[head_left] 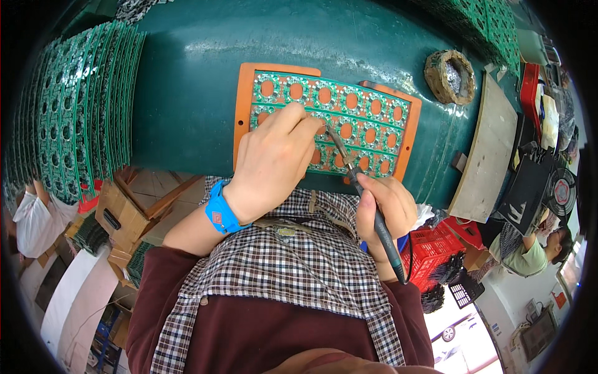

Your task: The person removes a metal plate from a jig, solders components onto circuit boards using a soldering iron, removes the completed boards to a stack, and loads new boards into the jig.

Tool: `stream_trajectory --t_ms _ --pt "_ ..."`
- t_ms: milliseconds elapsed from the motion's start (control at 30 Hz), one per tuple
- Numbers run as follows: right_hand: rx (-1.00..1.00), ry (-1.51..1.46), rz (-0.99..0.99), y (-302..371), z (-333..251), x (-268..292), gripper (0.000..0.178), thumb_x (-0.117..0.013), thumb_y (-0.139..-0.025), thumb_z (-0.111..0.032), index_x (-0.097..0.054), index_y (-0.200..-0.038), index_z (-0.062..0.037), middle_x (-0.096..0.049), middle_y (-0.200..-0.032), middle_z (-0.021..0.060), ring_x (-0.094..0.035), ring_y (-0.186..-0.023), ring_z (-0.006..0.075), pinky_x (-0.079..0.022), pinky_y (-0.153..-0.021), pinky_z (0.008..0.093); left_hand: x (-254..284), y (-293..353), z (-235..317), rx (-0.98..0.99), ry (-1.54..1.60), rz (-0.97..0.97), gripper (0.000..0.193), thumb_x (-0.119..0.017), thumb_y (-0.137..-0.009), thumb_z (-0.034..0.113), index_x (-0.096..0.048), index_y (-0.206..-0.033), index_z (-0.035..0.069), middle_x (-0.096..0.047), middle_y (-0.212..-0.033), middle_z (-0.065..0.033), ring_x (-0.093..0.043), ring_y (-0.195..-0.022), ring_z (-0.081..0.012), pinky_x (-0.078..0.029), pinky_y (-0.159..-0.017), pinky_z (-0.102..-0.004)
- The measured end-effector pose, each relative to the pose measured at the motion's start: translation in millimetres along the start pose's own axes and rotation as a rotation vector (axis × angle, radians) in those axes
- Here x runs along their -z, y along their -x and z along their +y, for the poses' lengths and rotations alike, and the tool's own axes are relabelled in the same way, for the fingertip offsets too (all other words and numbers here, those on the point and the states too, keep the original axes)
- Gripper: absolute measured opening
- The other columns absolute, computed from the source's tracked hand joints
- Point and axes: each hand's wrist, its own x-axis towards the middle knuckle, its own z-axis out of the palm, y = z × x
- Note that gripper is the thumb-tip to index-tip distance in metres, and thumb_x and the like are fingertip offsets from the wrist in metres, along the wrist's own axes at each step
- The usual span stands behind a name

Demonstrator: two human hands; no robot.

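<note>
A panel of green circuit boards (341, 111) with rows of oval openings lies in an orange holding frame (244, 93) on the green bench. My left hand (274, 156), with a blue wristband at the wrist, bends over the panel's left half and covers part of it. Its thumb and fingertips are pinched together close to the panel; whatever they grip is too small to see. In my right hand (393, 209) is a soldering iron (387, 243), held like a pen. The iron's tip slants up and left to the middle row, just beside the left fingertips.
Many green circuit panels (81, 106) stand upright in a stack at the left. More panels (486, 31) are at the far right. A round brown pot (450, 76) sits near a flat grey board (486, 149). Red crates (433, 255) stand below the bench; another person (529, 255) is at the right.
</note>
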Motion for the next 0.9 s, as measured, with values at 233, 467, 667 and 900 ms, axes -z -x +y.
stream_trajectory --t_ms 233,467,667,900 --pt "0.025 0.022 0.056 11.3 1.3 2.4 0.016 -0.062 -0.074 -0.003 -0.067 -0.087 0.0029 -0.061 -0.063 0.0094 -0.058 -0.050 0.0201 -0.045 -0.046 0.0291 -1.1 7.0 -1.3 0.024 0.056 0.021 0.019 -0.063 -0.078 0.001 -0.063 -0.096 0.006 -0.052 -0.086 -0.0057 -0.060 -0.074 -0.0235 -0.050 -0.061 -0.0343" --pt "0.015 -0.011 0.063 24.9 0.2 11.1 0.011 -0.058 -0.076 -0.005 -0.064 -0.081 0.0018 -0.059 -0.061 0.0095 -0.057 -0.048 0.0211 -0.044 -0.045 0.0298 -3.6 19.5 3.5 0.006 0.030 0.032 0.012 -0.064 -0.079 -0.001 -0.064 -0.090 0.004 -0.057 -0.082 -0.0059 -0.060 -0.068 -0.0224 -0.048 -0.057 -0.0319" --pt "0.006 -0.018 0.000 25.2 0.4 7.3 0.010 -0.059 -0.076 -0.006 -0.066 -0.080 0.0003 -0.059 -0.062 0.0077 -0.057 -0.049 0.0196 -0.043 -0.045 0.0291 -9.0 21.9 3.2 0.009 -0.017 -0.023 0.008 -0.063 -0.078 0.005 -0.062 -0.086 0.007 -0.053 -0.081 -0.0029 -0.061 -0.069 -0.0197 -0.049 -0.056 -0.0326" --pt "0.064 0.010 0.038 34.3 1.5 8.4 0.012 -0.059 -0.074 -0.005 -0.066 -0.082 0.0003 -0.058 -0.061 0.0063 -0.056 -0.048 0.0184 -0.043 -0.044 0.0291 -1.6 19.3 -2.4 -0.014 0.058 -0.081 0.014 -0.063 -0.080 0.000 -0.063 -0.093 0.005 -0.056 -0.084 -0.0059 -0.060 -0.067 -0.0231 -0.048 -0.057 -0.0318"
